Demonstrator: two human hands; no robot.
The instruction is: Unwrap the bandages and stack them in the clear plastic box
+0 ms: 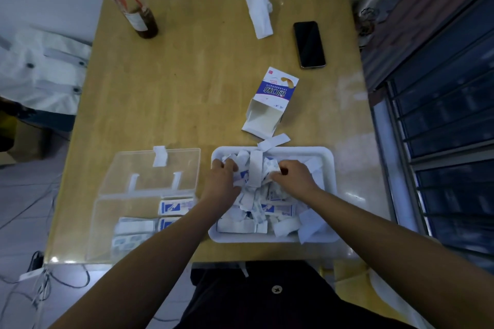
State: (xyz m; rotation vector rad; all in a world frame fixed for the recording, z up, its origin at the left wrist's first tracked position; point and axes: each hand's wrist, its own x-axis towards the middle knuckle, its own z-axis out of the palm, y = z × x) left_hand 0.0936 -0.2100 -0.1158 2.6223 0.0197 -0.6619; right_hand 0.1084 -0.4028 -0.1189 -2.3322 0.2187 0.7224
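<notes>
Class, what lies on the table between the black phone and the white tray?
An opened bandage carton, open end toward the tray, seen in the head view.

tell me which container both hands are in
The white tray: the left hand and right hand are in its wrapper pile. The clear plastic box and opened carton lie untouched.

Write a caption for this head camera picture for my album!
The left hand and right hand grip wrappers in the white tray, beside the open clear box.
</notes>
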